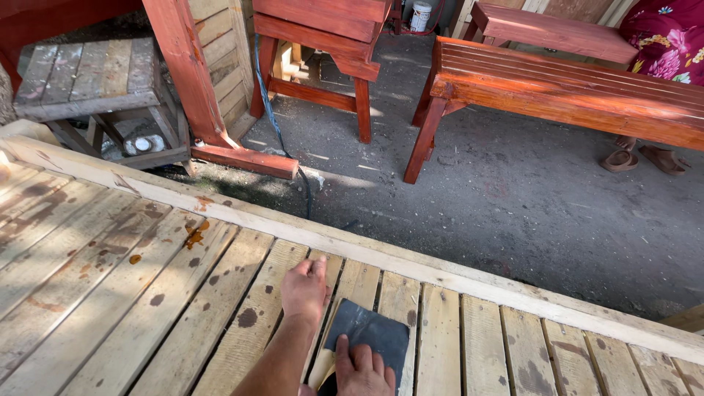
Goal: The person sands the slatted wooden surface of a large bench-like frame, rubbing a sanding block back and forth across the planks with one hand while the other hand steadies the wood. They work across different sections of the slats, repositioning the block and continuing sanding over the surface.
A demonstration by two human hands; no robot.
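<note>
The dark square sandpaper sheet (369,336) is pinned at bottom centre by the right hand (363,372), grip flat and unclenched; the left hand (304,288), relaxed and empty, is rested just upper-left on the pale slatted wooden desk (132,293).

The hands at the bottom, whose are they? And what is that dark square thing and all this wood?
The picture comes from a camera worn on a person's head, looking down, so the hands are that person's own. The left hand rests flat on a big surface of pale, unpainted wooden slats with dark spots on them. The right hand presses on a dark sheet that looks like sandpaper, lying on the slats. Beyond the edge is grey ground with red-brown benches and a cable. At the top right another person in flowered clothes stands, with sandals showing under the bench.
</note>
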